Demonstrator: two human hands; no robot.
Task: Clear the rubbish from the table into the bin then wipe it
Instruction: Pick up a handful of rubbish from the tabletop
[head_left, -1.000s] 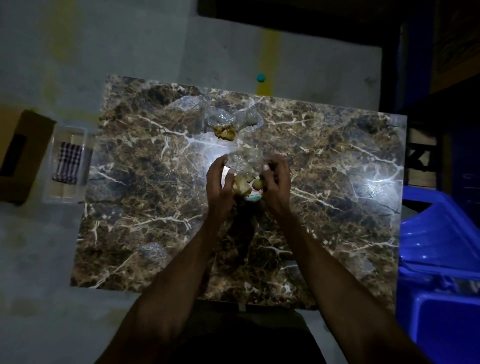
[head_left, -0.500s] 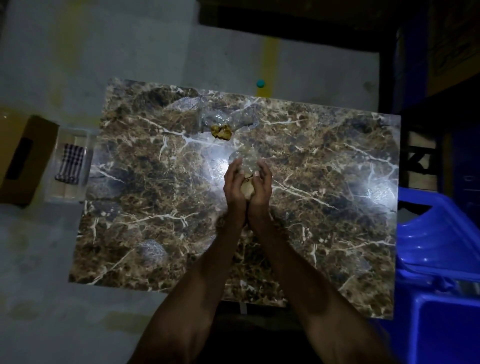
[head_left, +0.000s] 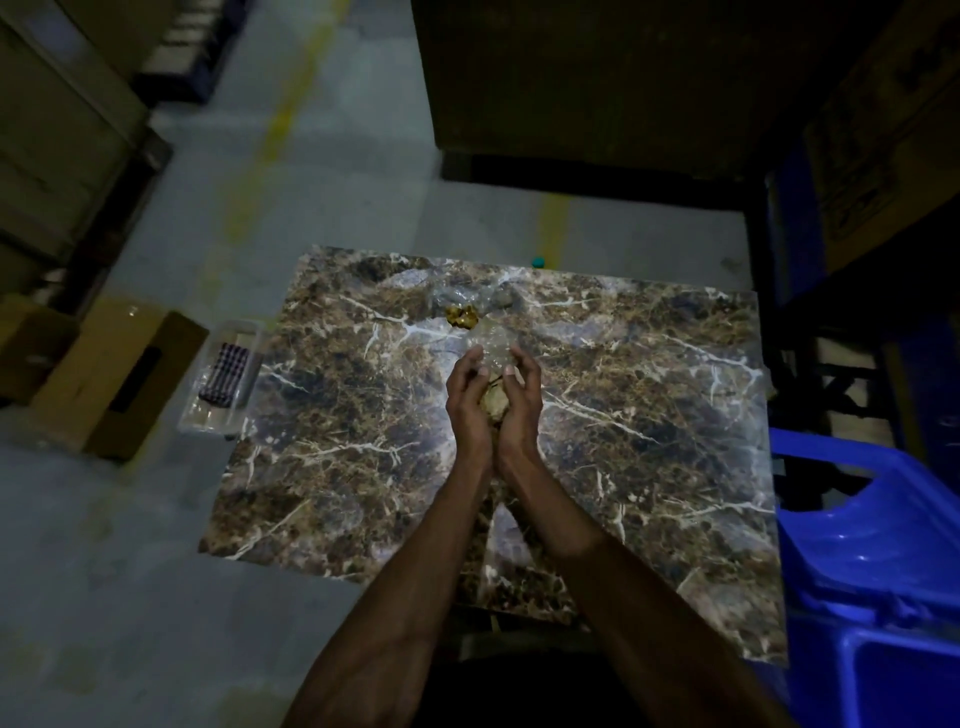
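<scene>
Right now a pale crumpled wad of rubbish (head_left: 493, 404) sits cupped between both palms above the marble table (head_left: 649, 415), with clear plastic wrap (head_left: 492, 345) sticking up past the fingertips. The left hand (head_left: 467, 402) and right hand (head_left: 519, 402) press together at the heels, fingers curled inward around the wad. Farther back on the table lies a yellowish scrap (head_left: 462, 315) among more clear plastic. A blue bin (head_left: 872, 545) stands just beside the table's right edge.

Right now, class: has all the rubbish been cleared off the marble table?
No: a yellowish scrap with clear plastic wrap lies on the table beyond the hands, left hand and right hand.
</scene>
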